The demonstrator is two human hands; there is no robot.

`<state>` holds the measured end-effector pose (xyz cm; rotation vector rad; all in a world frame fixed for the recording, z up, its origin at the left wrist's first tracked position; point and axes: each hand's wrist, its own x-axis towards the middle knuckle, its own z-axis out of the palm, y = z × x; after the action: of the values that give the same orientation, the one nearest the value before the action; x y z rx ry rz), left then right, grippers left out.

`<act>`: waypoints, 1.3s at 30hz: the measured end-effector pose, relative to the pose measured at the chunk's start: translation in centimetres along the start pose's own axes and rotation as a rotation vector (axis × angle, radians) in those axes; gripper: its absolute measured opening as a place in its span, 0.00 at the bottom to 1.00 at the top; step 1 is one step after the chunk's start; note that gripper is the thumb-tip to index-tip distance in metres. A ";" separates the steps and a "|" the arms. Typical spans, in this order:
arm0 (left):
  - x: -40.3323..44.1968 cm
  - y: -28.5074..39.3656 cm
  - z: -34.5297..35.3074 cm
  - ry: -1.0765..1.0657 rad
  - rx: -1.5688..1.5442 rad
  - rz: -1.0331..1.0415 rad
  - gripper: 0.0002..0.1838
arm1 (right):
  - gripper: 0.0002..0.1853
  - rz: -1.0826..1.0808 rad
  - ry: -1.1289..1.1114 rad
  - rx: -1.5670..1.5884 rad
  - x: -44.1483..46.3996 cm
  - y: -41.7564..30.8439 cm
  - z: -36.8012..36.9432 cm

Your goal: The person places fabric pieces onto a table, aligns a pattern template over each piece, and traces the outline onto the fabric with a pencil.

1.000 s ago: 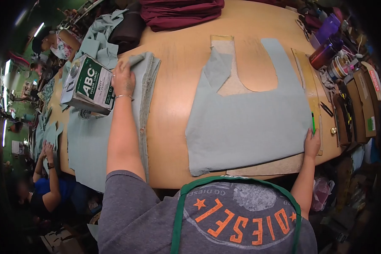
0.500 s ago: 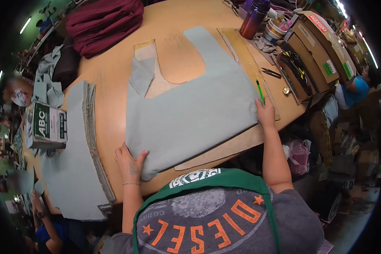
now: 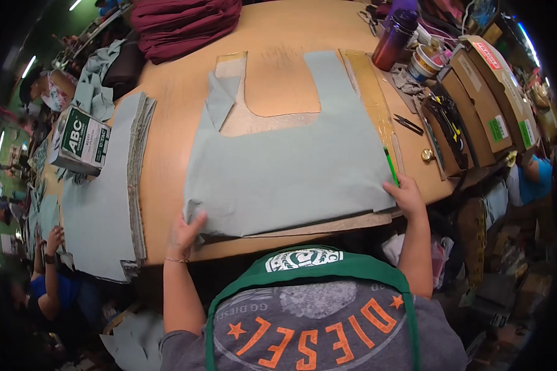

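Note:
A pale grey-green fabric piece [image 3: 284, 167] with a U-shaped cut-out lies over a tan cardboard pattern [image 3: 263, 122]. Its upper left strap is folded over, baring the board there and along the lower edge. At the lower left corner my left hand [image 3: 184, 234] is closed on the fabric, which bunches beside the thumb. My right hand [image 3: 407, 195] grips the lower right edge of the fabric. A green pencil [image 3: 390, 166] sticks up from between the fingers of that hand.
Stacked grey-green fabric [image 3: 102, 204] lies left, with an ABC box [image 3: 80, 141] on it. Maroon cloth [image 3: 185, 28] is piled at the back. On the right are snips [image 3: 408, 124], a purple bottle [image 3: 395, 40], a tub [image 3: 425, 63] and cardboard boxes [image 3: 476, 105]. Other people are at both sides.
The fabric's lower edge has shifted over the board, so less board shows at lower right. My left hand has closed on the corner, which is now bunched. The whole view has turned slightly.

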<state>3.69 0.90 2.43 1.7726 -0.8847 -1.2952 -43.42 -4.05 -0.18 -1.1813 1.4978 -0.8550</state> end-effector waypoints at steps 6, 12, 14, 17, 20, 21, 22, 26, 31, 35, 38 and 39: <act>-3.5 4.5 0.9 -0.152 -0.435 0.278 0.21 | 0.17 -0.234 0.091 0.585 -3.3 -6.4 -3.7; 15.5 15.1 0.1 -0.397 -0.557 0.162 0.17 | 0.11 -0.183 -0.018 0.757 14.4 -15.7 -4.2; 19.0 21.5 -0.6 -0.321 -0.471 0.301 0.17 | 0.12 -0.160 0.007 0.796 20.2 -19.7 -4.6; 18.8 31.5 -4.2 -0.387 -0.450 0.387 0.15 | 0.09 -0.410 0.015 0.785 19.8 -27.0 -5.9; 14.0 36.5 -5.1 -0.367 -0.286 0.479 0.17 | 0.08 -0.537 -0.162 0.775 20.4 -28.6 -9.6; 13.5 36.6 -5.5 -0.342 -0.225 0.452 0.17 | 0.08 -0.548 -0.278 0.662 16.7 -28.9 -7.4; 13.3 36.5 -6.0 -0.319 -0.164 0.420 0.18 | 0.09 -0.508 -0.247 0.671 16.7 -27.7 -7.1; 13.6 30.1 -5.3 -0.154 -0.149 0.324 0.20 | 0.12 -0.302 0.030 0.593 14.2 -22.0 -2.9; 16.4 12.4 -0.8 -0.502 -0.899 0.219 0.31 | 0.13 -0.086 -0.085 0.676 14.7 -9.7 -0.8; 15.2 3.8 3.1 -0.367 -0.895 0.002 0.26 | 0.15 0.066 -0.024 0.518 14.5 -3.6 -0.6; 15.6 3.7 3.1 -0.231 -0.484 -0.009 0.24 | 0.15 -0.002 0.063 0.357 13.9 -2.5 -0.3; 15.0 4.3 3.6 -0.166 -0.447 0.008 0.24 | 0.15 -0.078 0.091 0.252 13.7 -2.4 -0.1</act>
<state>3.55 -14.73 -1.16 1.3276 -0.6252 -1.5140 -43.22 -17.88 -1.75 -1.0306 1.3764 -1.1283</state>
